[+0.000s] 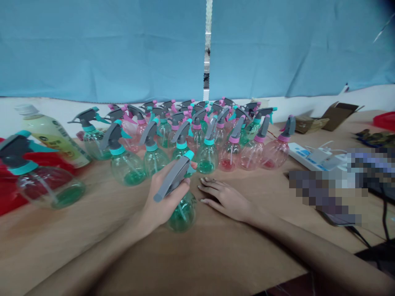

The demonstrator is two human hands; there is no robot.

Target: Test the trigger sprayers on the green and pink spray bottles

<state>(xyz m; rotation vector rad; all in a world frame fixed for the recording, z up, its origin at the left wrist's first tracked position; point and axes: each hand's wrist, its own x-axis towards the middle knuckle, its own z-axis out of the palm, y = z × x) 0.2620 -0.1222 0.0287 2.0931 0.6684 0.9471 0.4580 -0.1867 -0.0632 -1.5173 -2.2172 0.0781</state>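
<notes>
My left hand point(165, 197) is wrapped around the neck and grey trigger head of a green spray bottle point(182, 216). The bottle's turquoise nozzle points up and away, and its round clear-green body shows below my fingers. To the right of it, my right hand point(226, 199) lies palm down on the table with its fingers stretched out, holding nothing. Just beyond both hands stands a row of spray bottles; a green one point(207, 158) with a turquoise collar and a pink one point(230, 158) with a pink collar are nearest my right hand.
Several more green and pink spray bottles fill the back of the wooden table point(129, 263). At left are a large pale bottle point(58, 133) and red plastic point(8, 193). On the right lie a white power strip point(304, 156), cables, a blurred-out device and a cardboard box point(339, 115).
</notes>
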